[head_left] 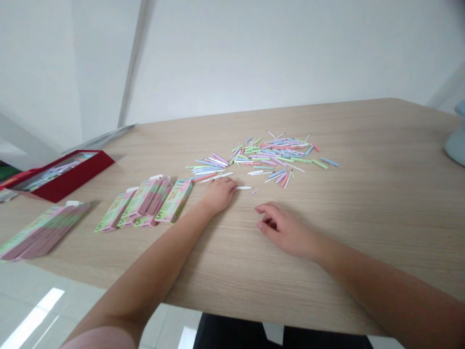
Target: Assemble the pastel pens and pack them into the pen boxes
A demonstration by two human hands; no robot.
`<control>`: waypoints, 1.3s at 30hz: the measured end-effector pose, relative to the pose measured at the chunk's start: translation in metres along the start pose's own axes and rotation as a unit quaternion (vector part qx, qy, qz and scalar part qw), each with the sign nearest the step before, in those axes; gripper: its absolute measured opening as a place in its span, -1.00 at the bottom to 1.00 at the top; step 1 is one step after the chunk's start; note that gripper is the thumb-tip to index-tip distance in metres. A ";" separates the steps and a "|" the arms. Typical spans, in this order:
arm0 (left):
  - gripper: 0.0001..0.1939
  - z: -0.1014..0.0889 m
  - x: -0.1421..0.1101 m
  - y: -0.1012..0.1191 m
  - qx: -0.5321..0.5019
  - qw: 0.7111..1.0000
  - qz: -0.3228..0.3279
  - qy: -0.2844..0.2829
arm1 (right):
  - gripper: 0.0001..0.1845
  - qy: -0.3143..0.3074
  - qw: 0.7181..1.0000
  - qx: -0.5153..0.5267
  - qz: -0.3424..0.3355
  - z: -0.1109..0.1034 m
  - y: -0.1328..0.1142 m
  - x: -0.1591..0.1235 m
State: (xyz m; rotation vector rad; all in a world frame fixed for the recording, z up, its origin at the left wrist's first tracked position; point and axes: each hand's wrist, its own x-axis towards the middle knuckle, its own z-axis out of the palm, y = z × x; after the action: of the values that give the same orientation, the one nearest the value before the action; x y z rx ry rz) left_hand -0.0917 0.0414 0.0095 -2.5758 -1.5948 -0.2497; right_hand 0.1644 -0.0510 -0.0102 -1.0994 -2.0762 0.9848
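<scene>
My left hand (219,194) rests palm down on the table, its thumb and fingers closed at the end of a slim white pen (244,188) that points right. Just beyond its knuckles lies a bundle of pastel pens (209,166). A tiny lilac piece (255,191) lies off the white pen's tip. My right hand (283,229) hovers low over the wood, fingers loosely curled, thumb and index finger apart with nothing between them. Farther back spreads a loose pile of pens (276,151) in lilac, blue, green, coral and white.
Several pink-and-green pen boxes (174,201) lie left of my left arm, and more boxes (43,230) sit near the table's left edge. Behind them is a red box (78,177) holding pens. A pale blue-grey object (457,145) stands at the far right. A white wall rises behind the table.
</scene>
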 end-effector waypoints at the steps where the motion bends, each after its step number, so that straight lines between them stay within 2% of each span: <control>1: -0.71 0.000 -0.001 0.000 0.004 1.000 -0.007 0.000 | -0.63 -0.001 1.000 -0.002 -0.001 0.000 0.000 0.000; 5: -0.65 -0.003 -0.012 -0.009 0.012 0.998 -0.055 0.012 | -0.64 -0.001 1.000 -0.016 -0.011 -0.001 0.002 -0.001; 8: -0.53 -0.010 -0.020 -0.026 0.018 0.989 -0.139 0.041 | -0.64 -0.005 0.999 -0.047 -0.020 -0.001 0.004 -0.003; 11: -0.45 -0.015 -0.019 -0.048 0.032 0.974 -0.218 0.052 | -0.54 0.005 0.986 -0.153 -0.065 0.003 0.006 -0.006; 13: -0.49 -0.014 -0.016 -0.061 0.026 0.973 -0.229 0.034 | -0.39 0.014 0.965 -0.246 -0.094 0.007 0.007 -0.003; 16: -0.57 -0.008 -0.012 -0.071 0.001 0.976 -0.218 0.010 | -0.22 0.006 0.935 -0.342 -0.098 0.012 0.012 0.014; 20: -0.58 -0.001 -0.010 -0.067 -0.033 0.987 -0.160 -0.001 | -0.25 -0.029 0.914 -0.397 -0.076 0.004 0.033 0.057; 22: -0.62 -0.001 -0.012 -0.065 -0.050 0.992 -0.119 -0.006 | -0.26 -0.040 0.910 -0.407 -0.067 -0.006 0.047 0.080; 25: -0.68 -0.003 -0.015 -0.063 -0.067 0.995 -0.079 -0.012 | -0.26 -0.023 0.906 -0.421 -0.034 -0.023 0.067 0.108; 29: -0.72 -0.004 -0.017 -0.062 -0.079 0.995 -0.058 -0.009 | -0.24 -0.008 0.903 -0.429 -0.008 -0.041 0.087 0.137; 32: -0.74 -0.004 -0.018 -0.058 -0.087 0.995 -0.048 -0.007 | -0.26 0.007 0.908 -0.418 -0.014 -0.049 0.096 0.155; 34: -0.74 -0.004 -0.018 -0.053 -0.090 0.995 -0.048 -0.008 | -0.32 0.039 0.921 -0.386 -0.031 -0.052 0.096 0.166; 36: -0.73 -0.004 -0.018 -0.050 -0.092 0.994 -0.052 -0.011 | -0.42 0.098 0.935 -0.335 -0.054 -0.054 0.088 0.180; 39: -0.72 -0.004 -0.019 -0.047 -0.094 0.994 -0.058 -0.014 | -0.52 0.184 0.943 -0.263 -0.085 -0.050 0.060 0.211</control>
State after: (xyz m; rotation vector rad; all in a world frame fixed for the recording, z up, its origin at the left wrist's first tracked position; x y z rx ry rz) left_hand -0.1419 0.0453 0.0096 -2.6348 -1.8142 -0.3937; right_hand 0.1253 0.1704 0.0007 -1.2168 -2.1142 0.1112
